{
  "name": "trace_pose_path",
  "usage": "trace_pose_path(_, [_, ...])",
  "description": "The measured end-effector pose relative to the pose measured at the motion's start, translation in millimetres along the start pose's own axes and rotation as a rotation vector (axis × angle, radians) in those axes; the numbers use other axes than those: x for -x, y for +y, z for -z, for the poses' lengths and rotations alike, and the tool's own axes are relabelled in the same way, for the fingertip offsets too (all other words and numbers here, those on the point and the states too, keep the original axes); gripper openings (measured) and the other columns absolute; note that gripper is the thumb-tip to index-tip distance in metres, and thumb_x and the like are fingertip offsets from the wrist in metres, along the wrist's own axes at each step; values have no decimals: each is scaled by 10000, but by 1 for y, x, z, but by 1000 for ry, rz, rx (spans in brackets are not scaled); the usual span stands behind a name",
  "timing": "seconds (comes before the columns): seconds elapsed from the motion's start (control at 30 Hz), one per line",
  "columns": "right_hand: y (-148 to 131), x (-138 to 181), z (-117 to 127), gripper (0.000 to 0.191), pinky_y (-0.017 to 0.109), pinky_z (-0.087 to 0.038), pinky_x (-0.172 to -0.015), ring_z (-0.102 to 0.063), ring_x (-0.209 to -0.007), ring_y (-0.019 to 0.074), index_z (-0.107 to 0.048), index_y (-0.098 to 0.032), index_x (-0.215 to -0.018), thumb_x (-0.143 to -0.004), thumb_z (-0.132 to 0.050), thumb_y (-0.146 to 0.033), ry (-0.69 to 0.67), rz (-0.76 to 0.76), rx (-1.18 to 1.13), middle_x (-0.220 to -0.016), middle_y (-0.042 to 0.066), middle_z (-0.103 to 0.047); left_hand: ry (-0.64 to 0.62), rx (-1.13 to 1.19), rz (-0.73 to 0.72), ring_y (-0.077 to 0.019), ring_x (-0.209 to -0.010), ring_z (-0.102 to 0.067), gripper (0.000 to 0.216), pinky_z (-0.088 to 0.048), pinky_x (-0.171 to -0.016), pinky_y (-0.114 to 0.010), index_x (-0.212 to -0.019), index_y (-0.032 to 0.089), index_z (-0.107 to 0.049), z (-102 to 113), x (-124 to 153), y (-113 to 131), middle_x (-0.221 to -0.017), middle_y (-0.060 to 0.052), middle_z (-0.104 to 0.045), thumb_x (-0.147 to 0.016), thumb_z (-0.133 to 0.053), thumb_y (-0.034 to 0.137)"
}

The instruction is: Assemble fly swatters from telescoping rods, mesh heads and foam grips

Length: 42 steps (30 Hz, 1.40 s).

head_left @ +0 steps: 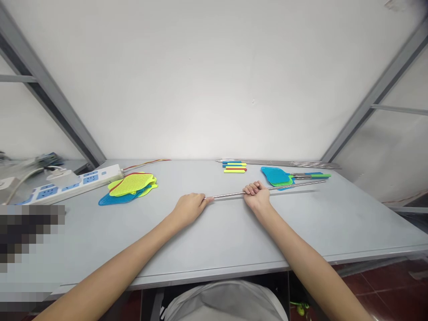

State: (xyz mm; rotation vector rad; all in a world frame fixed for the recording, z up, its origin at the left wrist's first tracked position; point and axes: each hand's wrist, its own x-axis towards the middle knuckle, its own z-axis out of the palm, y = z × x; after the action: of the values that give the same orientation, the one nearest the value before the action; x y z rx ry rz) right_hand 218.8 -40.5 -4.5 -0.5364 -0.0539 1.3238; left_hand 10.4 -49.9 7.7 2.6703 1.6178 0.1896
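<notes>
A thin metal rod is held nearly level just above the grey table. My left hand is closed on its left end, thumb along the rod. Farther right, my right hand wraps its fingers round the rod near the middle, and the free end slants up to the right. Behind my right hand lie fly swatter heads, a blue one on top of a green one, beside metal shafts and a green handle. Several coloured handles in blue, yellow and red lie behind the rod.
At left, a pile of yellow and blue swatter heads lies beside a white power strip with plugs. A bundle of metal rods runs along the back wall. The table's front edge is close to my body.
</notes>
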Motion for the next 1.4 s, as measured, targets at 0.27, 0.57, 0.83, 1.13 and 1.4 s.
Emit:
trace_pose_path(0.27, [6, 7, 0, 326, 179, -179, -305, -152, -278, 56, -210, -179, -502, -826, -240, -212, -1, 41, 30, -344, -92, -152, -26, -57, 23, -207, -656, -580, 550, -351, -554, -281, -730, 164, -554, 0, 8, 8, -697, -78, -623, -828, -108, 471])
trace_pose_path(0.57, [9, 8, 4, 332, 178, -171, -302, -139, -290, 58, -195, -179, -505, -824, -278, -215, -11, 74, 32, -364, -94, -123, -44, -82, 54, -216, -644, -588, 593, -350, -539, -287, -705, 151, -571, -2, 12, 16, -688, -100, -632, -834, -77, 453])
trace_pose_path(0.83, [10, 10, 2, 324, 175, -155, -296, -129, -293, 56, -212, -178, -505, -819, -283, -213, 6, 72, 14, -364, -95, -128, -71, -64, 62, -219, -628, -584, 660, -349, -542, -298, -662, 154, -592, -3, 14, 24, -631, -98, -623, -826, -32, 463])
trace_pose_path(1.13, [13, 15, 3, 322, 175, -158, -301, -135, -295, 53, -200, -177, -507, -813, -298, -204, 0, 77, 41, -369, -94, -125, -86, -26, 79, -222, -644, -584, 677, -354, -556, -304, -661, 153, -604, -1, 16, 26, -645, -104, -626, -817, -35, 483])
trace_pose_path(1.4, [14, 20, 0, 321, 178, -159, -301, -125, -299, 54, -194, -178, -508, -810, -299, -203, -13, 85, 46, -377, -94, -123, -98, -4, 95, -214, -652, -583, 681, -355, -570, -303, -660, 152, -607, 0, 15, 29, -653, -104, -627, -814, -34, 487])
